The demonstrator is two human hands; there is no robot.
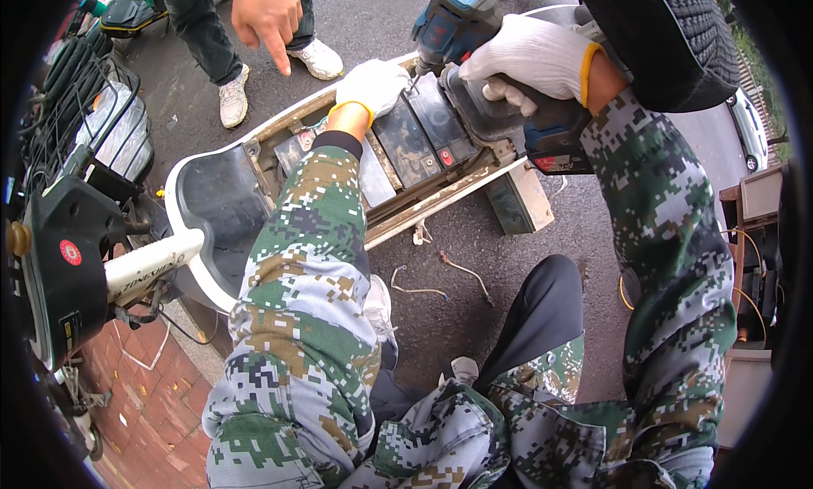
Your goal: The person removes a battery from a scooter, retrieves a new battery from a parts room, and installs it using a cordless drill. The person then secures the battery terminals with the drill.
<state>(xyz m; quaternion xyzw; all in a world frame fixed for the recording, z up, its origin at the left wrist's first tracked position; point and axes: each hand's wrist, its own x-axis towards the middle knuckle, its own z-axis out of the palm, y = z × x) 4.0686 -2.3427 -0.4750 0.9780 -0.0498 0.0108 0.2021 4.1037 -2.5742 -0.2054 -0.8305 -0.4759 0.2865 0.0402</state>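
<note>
Batteries (408,142) sit side by side at 12 o'clock, their tops exposed in the open bay (449,198) of a white scooter whose front column lies toward 9 o'clock. The right hand (538,57), white-gloved and at 1 o'clock, is wrapped around the grip of a blue and black power drill (457,23), its nose aimed down at the far end of the row. The left hand (373,87), also gloved, lies just before 12 o'clock, fingers bent over the batteries' far edge beside the drill's nose; whether it pinches anything I cannot tell. Someone else's bare hand (267,19), at 11 o'clock, points with one finger toward the bay.

Judging by how things lie, the uncovering is done and the drill work at the far edge is in hand; whether it tightens or loosens is not clear. Two loose wires (419,291) lie on the asphalt toward 5 and 6 o'clock, joined to nothing visible, and a grey box (521,199) stands outside the bay between 2 and 3 o'clock. Closing the bay seems left to do, since its contents are plainly open to view.
</note>
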